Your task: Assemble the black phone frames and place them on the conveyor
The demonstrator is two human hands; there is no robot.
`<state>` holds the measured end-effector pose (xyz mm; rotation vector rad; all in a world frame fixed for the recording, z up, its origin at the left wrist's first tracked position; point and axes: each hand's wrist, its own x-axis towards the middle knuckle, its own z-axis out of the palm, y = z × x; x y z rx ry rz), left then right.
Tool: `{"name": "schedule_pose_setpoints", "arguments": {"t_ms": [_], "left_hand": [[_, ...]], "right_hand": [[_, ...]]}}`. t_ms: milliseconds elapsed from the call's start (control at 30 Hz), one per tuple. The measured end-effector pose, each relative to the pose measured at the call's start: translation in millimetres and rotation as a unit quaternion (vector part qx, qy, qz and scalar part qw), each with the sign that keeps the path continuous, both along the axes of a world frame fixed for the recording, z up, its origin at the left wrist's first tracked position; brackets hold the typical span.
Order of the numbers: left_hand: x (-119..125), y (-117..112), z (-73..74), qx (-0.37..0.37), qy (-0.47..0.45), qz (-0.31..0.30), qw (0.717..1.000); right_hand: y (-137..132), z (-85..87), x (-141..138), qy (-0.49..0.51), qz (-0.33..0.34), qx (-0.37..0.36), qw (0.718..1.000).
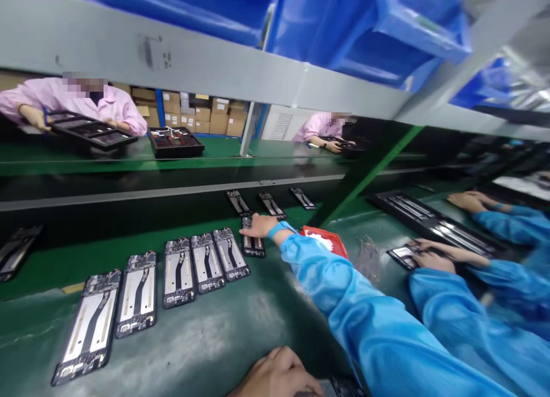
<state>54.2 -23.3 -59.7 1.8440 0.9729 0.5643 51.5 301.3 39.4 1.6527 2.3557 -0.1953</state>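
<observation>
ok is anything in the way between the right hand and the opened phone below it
Nothing visible: the right hand lies over the upper part of the opened phone and seems to touch it. The red tray sits off to the right, not between them.

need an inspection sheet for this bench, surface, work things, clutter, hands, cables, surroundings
Surface: green bench, scuffed
Work things: five opened phones in a slanting row; three farther back; one at the left edge
Clutter: red tray with white contents; grey heap beside it, unidentifiable
Hands: right hand over another phone; left hand beside a cut-off device; both grips unclear
Cables: dark ribbons on phones; apparent wires in a far black tray
Surroundings: blue bins overhead; pink-clad people opposite; blue-sleeved co-workers rightward
</observation>
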Motion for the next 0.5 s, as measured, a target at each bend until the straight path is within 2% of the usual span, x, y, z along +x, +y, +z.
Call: {"name": "schedule_pose_setpoints", "arguments": {"t_ms": [100, 200, 300, 400, 500], "left_hand": [[-6.2, 0.0, 12.2, -0.001, 0.005, -0.01, 1.0], [-11.3, -1.2, 26.0, 0.002, -0.007, -0.007, 1.0], [-15.4, -2.8, 36.9, 0.0, -0.012, -0.016, 1.0], [-18.4, -4.6, 42.8, 0.006, -0.015, -0.013, 1.0], [-20.0, -6.7, 41.8, 0.019, -0.026, -0.006, 0.999]], "right_hand": [[-17.1, 3.2, -1.7, 0.006, 0.001, -0.01, 1.0], [-30.4, 17.6, -2.7, 0.006, 0.007, 0.001, 1.0], [-55.8, 29.0, -14.2, 0.018, 0.042, 0.022, 0.999], [-87.2, 30.8, -34.8, 0.04, 0.099, 0.029, 0.994], [-107.4, 27.7, -51.1, 0.047, 0.121, 0.037, 0.991]]}}
